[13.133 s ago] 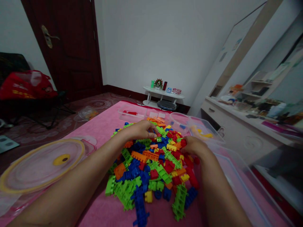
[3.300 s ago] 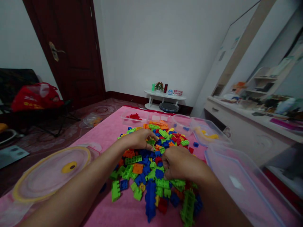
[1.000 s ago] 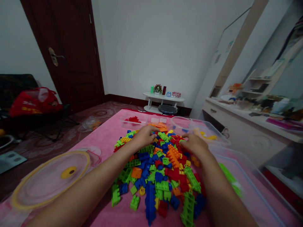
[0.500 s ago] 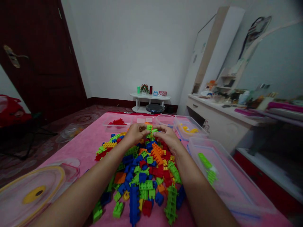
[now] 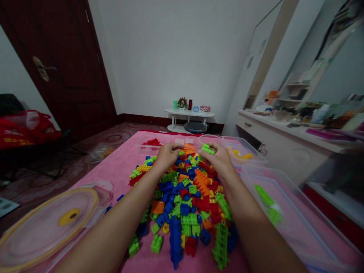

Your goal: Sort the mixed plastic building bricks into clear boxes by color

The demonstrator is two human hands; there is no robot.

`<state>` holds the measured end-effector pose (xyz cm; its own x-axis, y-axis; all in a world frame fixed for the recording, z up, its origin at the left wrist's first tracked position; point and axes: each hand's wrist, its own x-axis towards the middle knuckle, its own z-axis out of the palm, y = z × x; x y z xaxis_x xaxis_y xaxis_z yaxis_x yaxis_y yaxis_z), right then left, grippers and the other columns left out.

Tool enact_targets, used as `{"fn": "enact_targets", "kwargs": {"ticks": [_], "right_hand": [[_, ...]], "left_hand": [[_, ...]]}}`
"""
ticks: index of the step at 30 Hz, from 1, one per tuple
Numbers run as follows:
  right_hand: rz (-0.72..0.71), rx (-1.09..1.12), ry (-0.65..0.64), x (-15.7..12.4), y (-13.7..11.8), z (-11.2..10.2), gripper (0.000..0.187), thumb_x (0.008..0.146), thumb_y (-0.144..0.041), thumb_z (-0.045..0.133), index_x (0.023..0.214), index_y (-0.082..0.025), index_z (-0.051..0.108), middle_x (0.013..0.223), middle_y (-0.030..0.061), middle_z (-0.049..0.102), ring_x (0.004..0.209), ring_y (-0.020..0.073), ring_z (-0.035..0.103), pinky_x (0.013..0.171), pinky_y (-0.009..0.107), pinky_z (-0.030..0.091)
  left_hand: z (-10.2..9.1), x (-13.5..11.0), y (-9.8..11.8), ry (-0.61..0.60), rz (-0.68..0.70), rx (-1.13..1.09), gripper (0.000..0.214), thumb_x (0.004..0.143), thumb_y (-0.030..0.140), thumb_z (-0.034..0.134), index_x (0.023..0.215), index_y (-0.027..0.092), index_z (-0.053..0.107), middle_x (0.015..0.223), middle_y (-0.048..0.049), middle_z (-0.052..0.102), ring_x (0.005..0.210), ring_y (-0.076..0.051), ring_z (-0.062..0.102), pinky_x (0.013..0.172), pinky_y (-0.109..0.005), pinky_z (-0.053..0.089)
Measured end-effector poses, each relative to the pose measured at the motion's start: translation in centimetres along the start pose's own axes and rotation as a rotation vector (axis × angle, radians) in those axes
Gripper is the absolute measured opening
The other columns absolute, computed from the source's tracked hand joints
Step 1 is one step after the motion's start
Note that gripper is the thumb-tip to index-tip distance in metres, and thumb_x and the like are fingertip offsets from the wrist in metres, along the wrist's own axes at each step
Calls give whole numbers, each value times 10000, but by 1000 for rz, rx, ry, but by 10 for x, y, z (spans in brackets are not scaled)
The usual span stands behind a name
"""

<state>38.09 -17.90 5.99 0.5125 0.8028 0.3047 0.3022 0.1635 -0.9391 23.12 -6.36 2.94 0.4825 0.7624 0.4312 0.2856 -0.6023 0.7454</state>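
Two hands (image 5: pixel 167 154), one brick pile (image 5: pixel 187 197), five clear tubs (image 5: pixel 309 231).

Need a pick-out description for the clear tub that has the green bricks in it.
Start at the pink mat with the heap of coloured bricks. Right of the heap, along the mat's right edge, lies the nearest clear tub. It holds only a few green bricks, whereas the farther tub holds yellow pieces.

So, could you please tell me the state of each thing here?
Door, shut.
Right hand, pinching a green block above the pile.
Left hand, fingers curled on the pile, hold unclear.
Box, open, green pieces inside.
Lid, off, lying flat.
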Motion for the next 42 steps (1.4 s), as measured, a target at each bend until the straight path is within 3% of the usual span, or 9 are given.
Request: {"fn": "enact_targets", "kwargs": {"ticks": [2, 5, 8, 11, 17, 23, 28, 35, 42], "right_hand": [[46, 54, 32, 1, -4, -6, 368, 574, -366, 724, 839, -148, 589, 634, -26, 564, 432, 55, 450, 380, 171, 361], [139, 142, -15, -2, -8, -8, 357, 600, -389, 714, 833, -154, 579, 548, -47, 526, 415, 55, 453, 359, 146, 338], [164, 171, -52, -5, -9, -4, 373, 588, -383, 727, 846, -155, 583, 524, -50, 521, 407, 55, 461, 349, 136, 328], [143, 156, -70, -7, -10, -1, 389, 581, -392, 734, 853, -156, 586, 513, -52, 522, 392, 54, 456, 347, 140, 331], [123, 127, -90, -8, -9, 0, 422, 581, -407, 730, 890, -156, 590, 541, -45, 537, 399, 63, 464, 352, 157, 347], [124, 102, -123, -6, 1, 5, 416, 598, -391, 720, 920, -167, 583, 619, -48, 553, 420, 52, 467, 354, 152, 330], [111, 74, -165, -8, 3, 10, 426, 610, -373, 707, 961, -166, 583, 679, -38, 572, 425, 49, 467, 363, 159, 325], [112, 59, -202, -12, -2, 12, 435, 598, -383, 725, 943, -158, 583, 675, -39, 579, 421, 52, 460, 388, 176, 353], [127, 27, -210, -13, -1, 13, 431, 620, -379, 701, 972, -164, 577, 716, -27, 596, 425, 64, 472, 376, 184, 334]], "left_hand": [[-1, 2, -12, 2, 58, 231, 419, 762, 92, 510, 1162, 131, 624, 1240, -107, 597, 1189, -223, 515, 1054, -357, 350], [2, 1, -25, -147, 70, 388, 597, 730, 7, 466, 1316, 116, 483, 1394, -106, 450, 1308, -202, 384, 1112, -321, 260], [6, -3, -29, -250, 71, 456, 676, 696, -17, 453, 1352, 143, 433, 1419, -89, 418, 1329, -203, 350, 1112, -318, 255], [6, -6, -27, -281, 29, 539, 640, 693, 26, 501, 1320, 150, 466, 1373, -117, 469, 1265, -233, 434, 1060, -317, 330], [1, -13, -17, -226, -61, 718, 530, 743, 158, 546, 1268, 149, 476, 1256, -146, 536, 1124, -257, 544, 952, -326, 416], [-2, -15, -15, -211, -188, 733, 512, 726, 311, 624, 1209, 205, 493, 1114, -117, 606, 1057, -277, 576, 867, -360, 458], [-4, -16, -14, -99, -172, 816, 363, 660, 194, 636, 1018, 235, 593, 1134, -93, 556, 1007, -253, 584, 784, -319, 482], [-10, -14, -11, -101, -145, 847, 279, 691, 206, 571, 956, 213, 657, 971, -102, 672, 945, -275, 617, 757, -331, 478], [-23, -7, -3, -45, -110, 627, 253, 689, 141, 526, 832, 203, 725, 812, -70, 706, 837, -227, 637, 705, -271, 456]]}}
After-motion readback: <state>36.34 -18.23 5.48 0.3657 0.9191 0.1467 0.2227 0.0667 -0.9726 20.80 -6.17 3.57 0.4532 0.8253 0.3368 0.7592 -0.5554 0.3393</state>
